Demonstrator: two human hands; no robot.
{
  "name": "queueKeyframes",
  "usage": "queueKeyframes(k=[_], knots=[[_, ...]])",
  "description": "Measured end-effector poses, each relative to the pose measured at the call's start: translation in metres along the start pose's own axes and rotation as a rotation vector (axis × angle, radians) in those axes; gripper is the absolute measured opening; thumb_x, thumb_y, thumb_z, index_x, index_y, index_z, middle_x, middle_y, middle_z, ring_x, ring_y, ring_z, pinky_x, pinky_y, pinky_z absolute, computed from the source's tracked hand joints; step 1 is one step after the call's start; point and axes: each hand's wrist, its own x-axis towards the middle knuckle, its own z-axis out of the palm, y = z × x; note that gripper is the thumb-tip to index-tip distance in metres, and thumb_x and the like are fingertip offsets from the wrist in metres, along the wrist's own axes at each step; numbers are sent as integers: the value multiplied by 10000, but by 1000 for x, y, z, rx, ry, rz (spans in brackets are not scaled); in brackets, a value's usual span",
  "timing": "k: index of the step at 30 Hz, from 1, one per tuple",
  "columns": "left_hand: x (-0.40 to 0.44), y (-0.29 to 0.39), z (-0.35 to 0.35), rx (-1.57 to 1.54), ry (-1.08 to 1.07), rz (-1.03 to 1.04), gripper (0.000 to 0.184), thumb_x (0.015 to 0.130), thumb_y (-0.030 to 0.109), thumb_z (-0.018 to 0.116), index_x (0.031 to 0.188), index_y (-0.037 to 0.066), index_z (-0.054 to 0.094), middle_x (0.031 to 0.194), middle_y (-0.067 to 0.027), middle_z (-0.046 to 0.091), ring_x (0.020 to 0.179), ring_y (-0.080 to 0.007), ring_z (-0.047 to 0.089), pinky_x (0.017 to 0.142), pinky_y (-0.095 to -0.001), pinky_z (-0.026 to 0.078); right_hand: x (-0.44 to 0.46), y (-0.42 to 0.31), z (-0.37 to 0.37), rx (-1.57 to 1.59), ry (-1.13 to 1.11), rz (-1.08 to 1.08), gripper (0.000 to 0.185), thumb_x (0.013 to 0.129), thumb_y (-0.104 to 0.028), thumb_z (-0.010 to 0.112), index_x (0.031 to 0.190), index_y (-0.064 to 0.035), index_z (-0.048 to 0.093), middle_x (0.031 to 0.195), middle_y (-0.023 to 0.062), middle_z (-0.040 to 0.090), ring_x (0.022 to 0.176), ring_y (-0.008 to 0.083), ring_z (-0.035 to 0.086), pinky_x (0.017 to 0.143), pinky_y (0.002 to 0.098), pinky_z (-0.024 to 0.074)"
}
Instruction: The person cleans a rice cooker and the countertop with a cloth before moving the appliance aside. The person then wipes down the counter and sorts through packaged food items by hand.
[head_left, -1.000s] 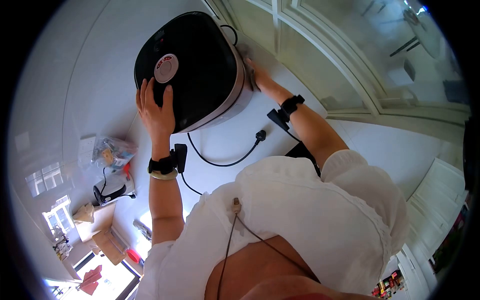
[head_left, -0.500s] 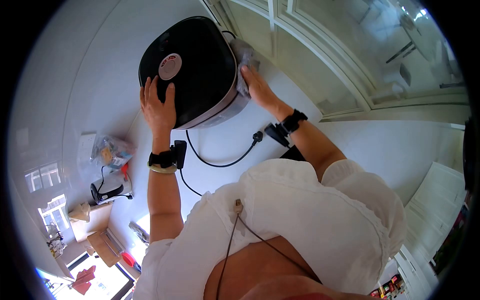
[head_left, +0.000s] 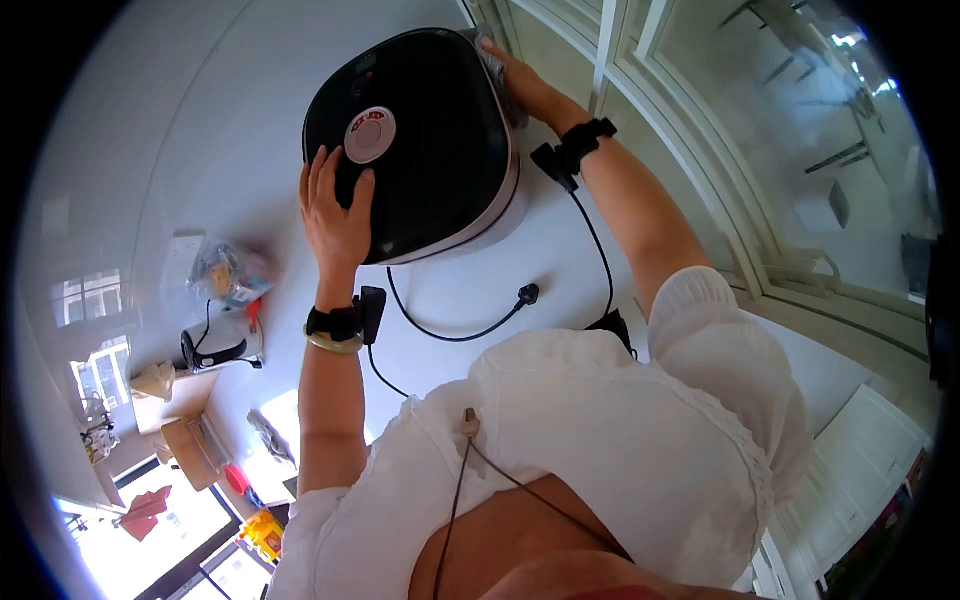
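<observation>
The cooker lid is smooth and glossy, its button panel satin with a metallic look; the rag is matt, soft-looking cloth. The wall is glossy and reflective, the bag crinkled clear plastic, the shirt matt cloth.

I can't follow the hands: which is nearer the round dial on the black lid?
Left. The left hand lies on the black lid, just beside the round dial; the right hand is farther off, at the lid's right edge with a grey cloth.
</observation>
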Motion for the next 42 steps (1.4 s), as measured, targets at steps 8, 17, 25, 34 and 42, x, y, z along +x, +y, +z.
queueKeyframes(k=[8, 17, 25, 34, 42], knots=[[0, 1, 1, -11, 6, -9, 494, 869, 387, 599, 1245, 67, 588, 1378, -146, 487, 1326, -363, 364, 1085, -461, 304, 0, 84, -26, -265, 111, -141, 571, 1001, -433, 347, 1405, -33, 405, 1421, 219, 411, 1299, 252, 404, 1089, 328, 272], [-1, 0, 2, 32, -21, -69, 520, 876, 447, 568, 1292, 135, 560, 1421, -88, 454, 1361, -318, 327, 1109, -438, 269, -109, 131, 6, -22, 244, -3, 533, 1025, -358, 280, 1396, 9, 387, 1357, 190, 477, 1251, 254, 448, 1073, 342, 303], [-1, -3, 3, 55, 8, -42, 532, 878, 456, 560, 1300, 132, 550, 1428, -92, 444, 1367, -324, 316, 1115, -443, 255, -175, 39, 28, 428, 191, -102, 363, 1009, -347, 424, 1190, -55, 543, 1043, 60, 609, 946, 132, 572, 852, 283, 462], [-5, 1, -3, 42, 18, -89, 515, 877, 427, 592, 1300, 136, 558, 1430, -78, 446, 1362, -322, 328, 1117, -433, 270, -34, -99, 55, -1017, -257, -522, 471, 983, -385, 445, 1302, -39, 467, 1230, 138, 566, 1170, 270, 520, 982, 382, 412], [-5, 2, -5, 32, 49, -86, 493, 861, 385, 611, 1270, 111, 576, 1406, -85, 472, 1351, -329, 344, 1107, -444, 279, 53, -88, 91, -1814, -349, -535, 499, 975, -408, 380, 1446, -245, 349, 1529, 9, 282, 1393, 251, 285, 1125, 394, 291]])
